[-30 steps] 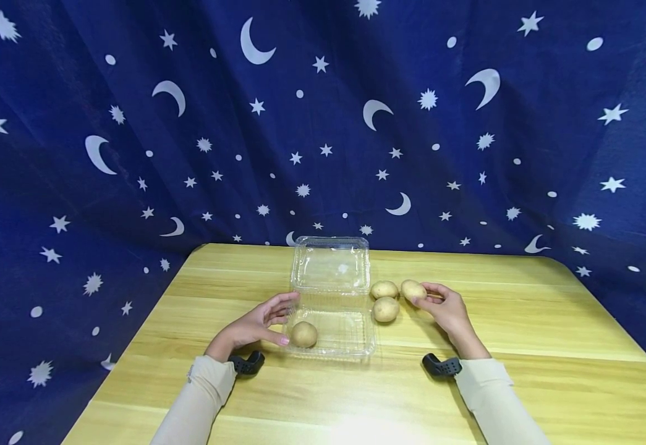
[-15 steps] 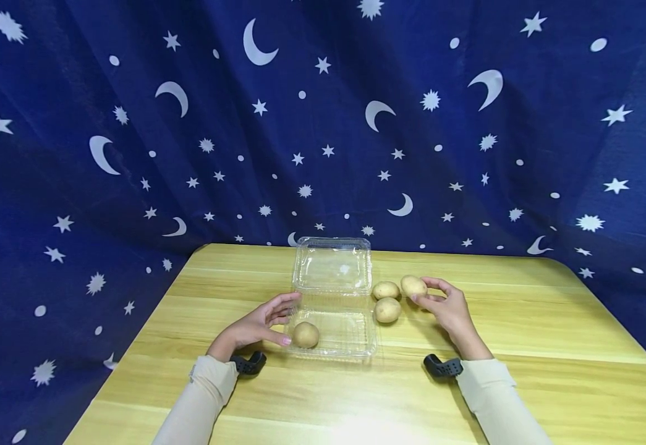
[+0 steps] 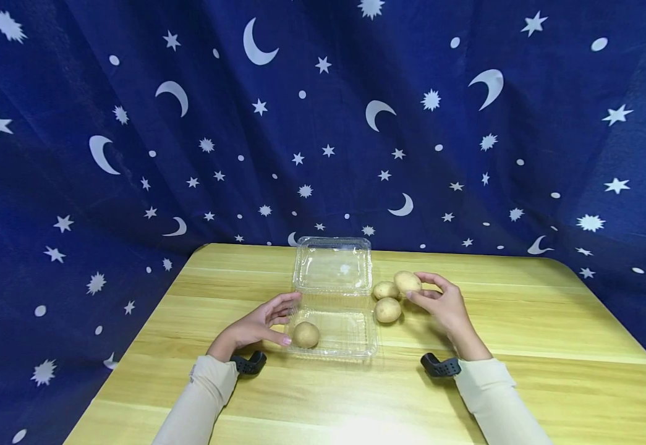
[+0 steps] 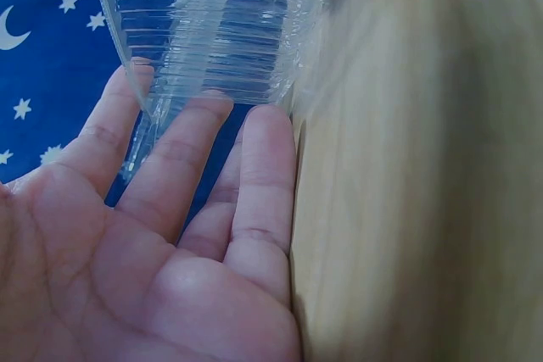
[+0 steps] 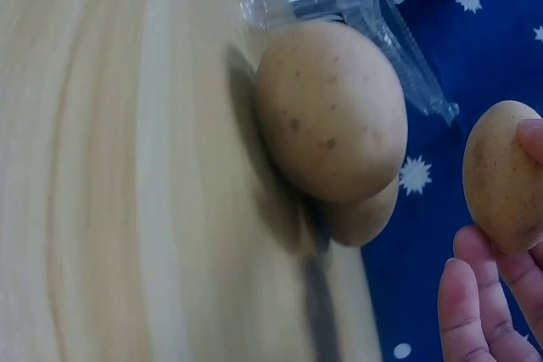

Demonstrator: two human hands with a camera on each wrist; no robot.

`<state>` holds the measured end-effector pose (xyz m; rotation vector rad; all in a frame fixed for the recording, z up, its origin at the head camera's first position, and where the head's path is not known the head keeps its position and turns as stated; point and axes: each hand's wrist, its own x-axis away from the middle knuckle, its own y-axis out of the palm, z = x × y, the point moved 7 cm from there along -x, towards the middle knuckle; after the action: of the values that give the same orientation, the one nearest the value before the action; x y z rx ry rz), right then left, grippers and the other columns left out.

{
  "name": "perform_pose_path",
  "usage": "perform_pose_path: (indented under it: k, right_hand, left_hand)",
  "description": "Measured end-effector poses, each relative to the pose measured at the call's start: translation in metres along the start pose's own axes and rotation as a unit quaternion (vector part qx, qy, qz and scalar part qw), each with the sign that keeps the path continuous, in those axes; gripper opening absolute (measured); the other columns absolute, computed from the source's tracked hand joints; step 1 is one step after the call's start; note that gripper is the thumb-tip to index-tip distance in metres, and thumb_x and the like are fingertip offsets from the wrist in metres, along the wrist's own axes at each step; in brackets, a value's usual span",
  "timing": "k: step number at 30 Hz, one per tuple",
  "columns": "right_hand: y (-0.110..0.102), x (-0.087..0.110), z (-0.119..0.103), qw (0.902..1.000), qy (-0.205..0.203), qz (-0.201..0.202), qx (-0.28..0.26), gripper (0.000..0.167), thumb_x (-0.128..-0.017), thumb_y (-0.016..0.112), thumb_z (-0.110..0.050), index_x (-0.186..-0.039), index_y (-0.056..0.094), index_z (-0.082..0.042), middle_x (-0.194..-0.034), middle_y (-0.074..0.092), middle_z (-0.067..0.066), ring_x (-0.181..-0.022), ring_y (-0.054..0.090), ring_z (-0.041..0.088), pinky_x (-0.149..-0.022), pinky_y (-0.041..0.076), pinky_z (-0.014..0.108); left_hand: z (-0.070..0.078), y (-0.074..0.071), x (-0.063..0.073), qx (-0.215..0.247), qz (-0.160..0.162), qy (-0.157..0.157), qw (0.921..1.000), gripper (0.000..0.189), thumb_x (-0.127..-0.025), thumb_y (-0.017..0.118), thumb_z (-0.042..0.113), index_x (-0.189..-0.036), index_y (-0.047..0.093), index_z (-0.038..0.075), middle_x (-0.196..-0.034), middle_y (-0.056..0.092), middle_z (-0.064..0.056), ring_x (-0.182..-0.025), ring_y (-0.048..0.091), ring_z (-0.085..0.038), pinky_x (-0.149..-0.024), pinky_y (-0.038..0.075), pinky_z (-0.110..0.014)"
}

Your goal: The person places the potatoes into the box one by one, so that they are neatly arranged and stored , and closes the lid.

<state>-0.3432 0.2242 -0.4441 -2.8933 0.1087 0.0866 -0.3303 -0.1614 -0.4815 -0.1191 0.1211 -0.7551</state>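
Note:
My right hand (image 3: 446,304) pinches a potato (image 3: 407,282) between thumb and fingers. In the right wrist view the held potato (image 5: 502,177) hangs at the right edge, raised off the table. Two more potatoes, a nearer one (image 3: 387,310) and a farther one (image 3: 386,290), lie together just left of it. A clear plastic clamshell box (image 3: 347,353) lies unfolded, its lid (image 3: 332,266) toward the back. One potato (image 3: 306,335) rests in the left end of its base. At that end my left hand (image 3: 258,322) is spread, its fingertips (image 4: 270,137) right at the ribbed wall.
Everything stands on a light wooden table (image 3: 300,402). A dark blue curtain (image 3: 323,123) with white moons and stars hangs behind the table's back edge and along its left side. Black straps with wrist cameras sit on both wrists.
My right hand has lifted its potato and carried it slightly left and back, close over the other potatoes. The left hand and the box stay in place; the head view shifted slightly.

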Motion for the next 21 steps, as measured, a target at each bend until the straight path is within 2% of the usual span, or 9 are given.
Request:
perform_pose_path:
  k: [10, 21]
  right_hand:
    - [0.010, 0.007, -0.019, 0.9995, -0.028, -0.011, -0.012, 0.055, -0.093, 0.083, 0.001, -0.143, 0.061, 0.009, -0.125, 0.070, 0.014, -0.087, 0.069, -0.003, -0.079, 0.058, 0.018]
    - [0.023, 0.013, -0.030, 0.9981, -0.049, -0.038, -0.002, 0.054, -0.092, 0.082, 0.001, -0.142, 0.062, 0.009, -0.141, 0.062, 0.027, -0.092, 0.068, -0.001, -0.080, 0.059, 0.018]
  left_hand:
    - [0.000, 0.000, 0.000, 0.002, 0.002, -0.003, 1.0000, 0.104, -0.091, 0.090, 0.016, -0.167, 0.022, -0.008, -0.172, 0.024, -0.032, -0.156, 0.024, -0.053, -0.118, 0.039, -0.026]
    - [0.002, 0.001, 0.001, -0.005, 0.002, 0.002, 1.0000, 0.104, -0.092, 0.089, 0.018, -0.166, 0.022, -0.009, -0.172, 0.024, -0.034, -0.156, 0.024, -0.055, -0.118, 0.039, -0.027]
